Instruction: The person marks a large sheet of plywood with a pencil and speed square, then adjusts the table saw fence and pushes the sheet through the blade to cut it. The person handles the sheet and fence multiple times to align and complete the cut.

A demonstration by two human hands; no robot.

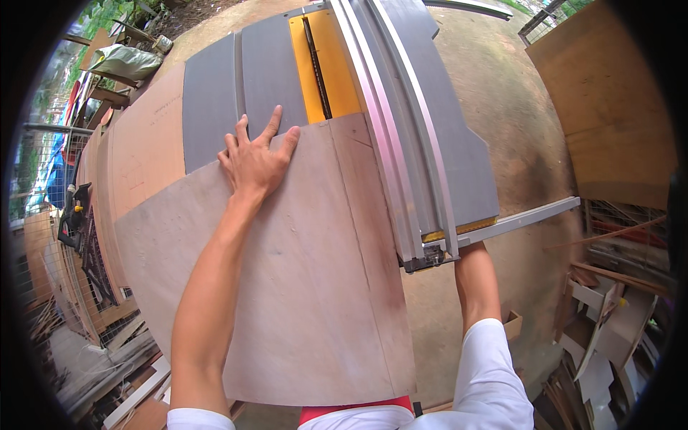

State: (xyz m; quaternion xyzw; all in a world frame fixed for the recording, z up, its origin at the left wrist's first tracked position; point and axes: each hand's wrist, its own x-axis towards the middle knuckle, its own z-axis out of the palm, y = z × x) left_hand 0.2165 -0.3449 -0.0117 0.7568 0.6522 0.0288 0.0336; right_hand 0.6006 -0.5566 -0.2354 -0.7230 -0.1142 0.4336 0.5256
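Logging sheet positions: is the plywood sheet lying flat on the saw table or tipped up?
Flat: the plywood sheet rests on the saw table, left hand spread on it.

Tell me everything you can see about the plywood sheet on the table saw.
The plywood sheet is a thin, pale pinkish-brown panel lying flat on the grey table saw. Its far edge reaches the yellow blade insert, its right edge runs along the aluminium fence, and its near end overhangs toward the person. The left hand presses flat near its far edge.
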